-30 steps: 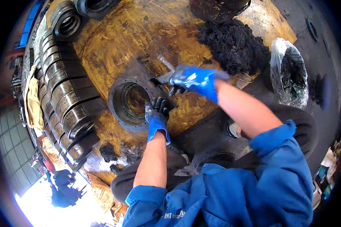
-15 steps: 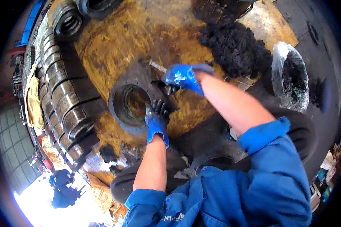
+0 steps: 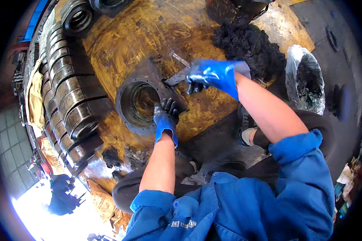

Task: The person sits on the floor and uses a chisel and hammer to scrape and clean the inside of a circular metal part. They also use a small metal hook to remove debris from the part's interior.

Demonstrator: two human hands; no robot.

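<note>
A dark round metal housing (image 3: 124,108) with a wide bore and small holes along its rim lies on a yellow, grease-stained board (image 3: 120,44). My left hand (image 3: 167,114), in a blue glove with blackened fingers, has its fingers curled on the housing's near-right edge. To the right and a little farther away, my right hand (image 3: 209,76), gloved alike, is closed round a tool (image 3: 181,60). A pale rod-like part of it sticks out at the upper left. A dark flat blade-like piece (image 3: 176,78) shows below that, close to the housing; its join to the tool is hidden.
A heap of black fibrous waste (image 3: 251,50) lies beyond my right hand. A plastic-lined bin (image 3: 305,82) stands at the right. Rows of metal rings (image 3: 74,94) line the left side, with another ring (image 3: 79,19) at the far left. A dark bucket (image 3: 249,6) stands at the back.
My right hand and the tool have moved to the right, away from the housing, uncovering the dark blade-like piece. My left hand stays on the housing's edge. The view has shifted slightly.
</note>
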